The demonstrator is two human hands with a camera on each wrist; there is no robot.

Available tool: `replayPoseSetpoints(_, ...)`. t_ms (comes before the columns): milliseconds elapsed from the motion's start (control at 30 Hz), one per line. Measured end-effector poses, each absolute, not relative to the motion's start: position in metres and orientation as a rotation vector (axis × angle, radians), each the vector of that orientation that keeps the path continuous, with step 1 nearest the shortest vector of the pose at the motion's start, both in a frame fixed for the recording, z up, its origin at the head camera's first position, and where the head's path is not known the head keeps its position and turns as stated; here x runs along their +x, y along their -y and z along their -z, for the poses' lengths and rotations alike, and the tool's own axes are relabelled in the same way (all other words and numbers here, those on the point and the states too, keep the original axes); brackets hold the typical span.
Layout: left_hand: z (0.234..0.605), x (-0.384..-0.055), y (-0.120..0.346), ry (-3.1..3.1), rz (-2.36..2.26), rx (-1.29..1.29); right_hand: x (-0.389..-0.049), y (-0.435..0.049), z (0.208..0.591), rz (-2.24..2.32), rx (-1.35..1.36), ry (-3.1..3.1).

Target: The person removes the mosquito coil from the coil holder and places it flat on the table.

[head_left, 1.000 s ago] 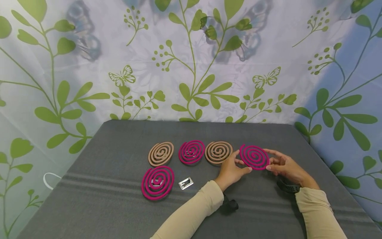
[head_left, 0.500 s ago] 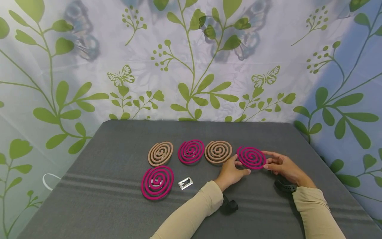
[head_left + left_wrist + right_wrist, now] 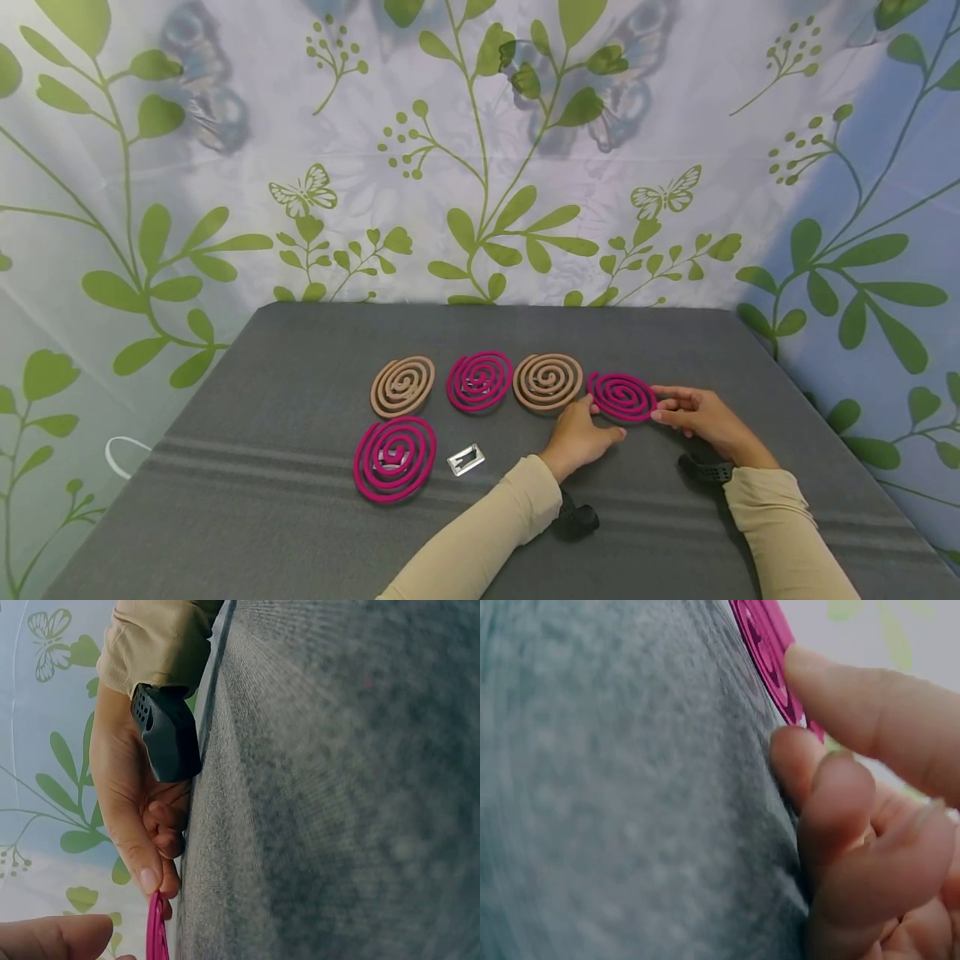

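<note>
A pink mosquito coil point(image 3: 622, 397) is low over the grey table, nearly flat. My right hand point(image 3: 705, 421) pinches its right edge between thumb and fingers; the right wrist view shows the thumb point(image 3: 870, 712) on the coil's upper face. At the coil's left edge is my left hand point(image 3: 581, 437), fingertips touching or close to it, thumb held apart. Beside that hand lies a tan mosquito coil point(image 3: 548, 382). Further left are another pink coil point(image 3: 480, 381) and another tan coil point(image 3: 402, 387). Whether a metal stand is under the held coil is hidden.
A third pink coil point(image 3: 395, 459) lies nearer the front left, on a metal stand. Right of it is a loose silver coil stand point(image 3: 467, 459). The grey table point(image 3: 247, 500) ends at a patterned cloth backdrop point(image 3: 420, 225).
The pink coil has moved down and left toward the tan coil and flattened, with my right hand following it. My left hand has barely moved.
</note>
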State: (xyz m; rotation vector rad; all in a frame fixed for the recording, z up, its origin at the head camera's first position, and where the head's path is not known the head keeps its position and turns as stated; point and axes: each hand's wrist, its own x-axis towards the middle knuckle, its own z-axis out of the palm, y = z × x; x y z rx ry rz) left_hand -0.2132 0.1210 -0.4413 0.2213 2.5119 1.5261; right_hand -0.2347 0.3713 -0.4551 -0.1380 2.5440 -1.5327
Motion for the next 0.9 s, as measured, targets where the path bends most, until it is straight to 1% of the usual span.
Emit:
replayPoseSetpoints(533, 0.4415, -0.2104, -0.1221, -2.532, -1.454, 0.216, -0.2331, -0.3693, 0.4541, 1.455, -0.173, -2.606)
replayPoseSetpoints(900, 0.4414, -0.2073, -0.1205, -2.52, -1.477, 0.247, -0.2329, -0.3685, 0.4553, 1.454, -0.132, -2.621)
